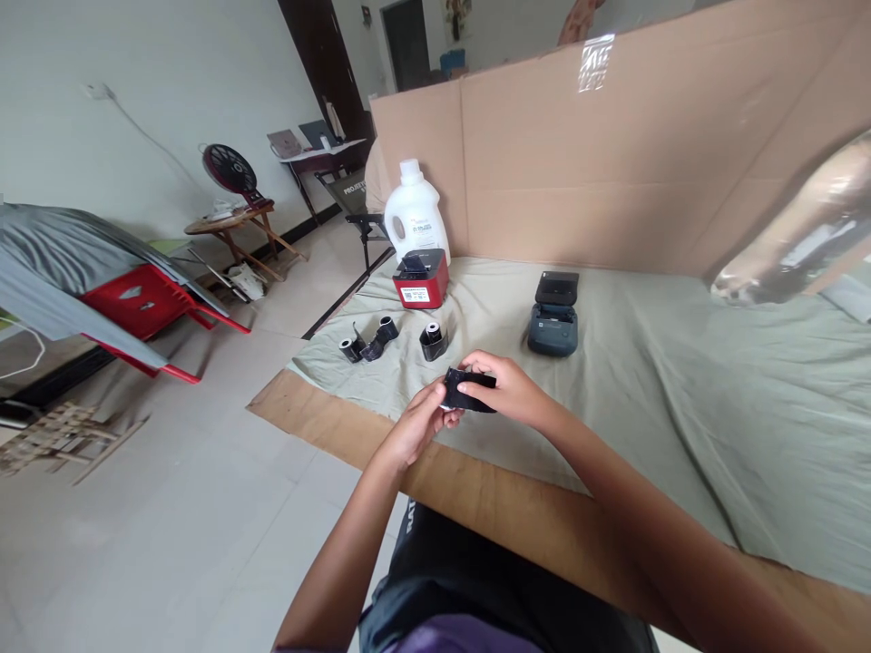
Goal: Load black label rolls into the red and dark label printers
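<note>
Both hands meet above the table's front edge. Between them is a roll of black paper [480,399], with a loose flap and a bit of white showing below. My left hand [425,417] grips its left end with fingers closed. At its right, my right hand [507,385] pinches the black strip between thumb and fingers. Just beyond lies a single black roll [434,341], partly unwound. Farther left are two black rolls [368,341] with strips trailing from them. To the right stands a small dark label printer [553,331], its lid raised.
A red and black box-shaped device [422,281] stands before a white jug [416,213]. A cardboard panel [578,154] closes off the back. A plastic-wrapped bundle [803,222] lies far right. Greenish cloth [653,381] covers the wooden table [327,413].
</note>
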### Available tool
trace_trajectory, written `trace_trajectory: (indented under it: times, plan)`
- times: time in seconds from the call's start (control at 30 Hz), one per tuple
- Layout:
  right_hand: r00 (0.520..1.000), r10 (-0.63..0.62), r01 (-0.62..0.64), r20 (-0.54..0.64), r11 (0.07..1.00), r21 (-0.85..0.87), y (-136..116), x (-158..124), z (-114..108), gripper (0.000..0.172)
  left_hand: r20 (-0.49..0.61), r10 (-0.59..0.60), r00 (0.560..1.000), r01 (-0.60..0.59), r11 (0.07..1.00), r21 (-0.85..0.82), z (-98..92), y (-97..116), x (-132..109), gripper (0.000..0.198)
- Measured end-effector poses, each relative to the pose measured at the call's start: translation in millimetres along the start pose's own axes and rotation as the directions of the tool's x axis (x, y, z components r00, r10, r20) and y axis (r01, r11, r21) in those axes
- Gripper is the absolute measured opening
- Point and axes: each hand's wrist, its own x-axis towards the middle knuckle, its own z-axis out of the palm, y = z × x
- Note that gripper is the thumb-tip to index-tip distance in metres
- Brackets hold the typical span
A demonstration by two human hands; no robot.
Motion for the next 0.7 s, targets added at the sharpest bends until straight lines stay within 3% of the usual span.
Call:
trace_trajectory:
  times: [0.27,0.37,0.53,0.7]
  plan:
    - [0.999,-0.023,0.021,-0.032,0.999,-0.046,7,0,3,0.019,-0.172,0.128,0.977,-0.115,0.99,0.081,1.2,-3,8,0.036]
    - [0.999,-0.02,0.018,-0.04,0.999,-0.041,8,1,2,0.015,-0.156,0.14,0.978,-0.109,0.976,0.189,-2.6,0,12,0.039]
    - [0.998,0.019,-0.022,-0.057,0.998,-0.066,13,1,1,0.013,-0.158,0.157,0.975,-0.124,0.972,0.199,-5.6,-2,18,0.055]
    - [0.995,0.056,-0.061,-0.08,0.996,-0.067,20,2,2,0.016,-0.112,0.231,0.966,-0.194,0.942,0.273,-4.0,-9,22,0.041]
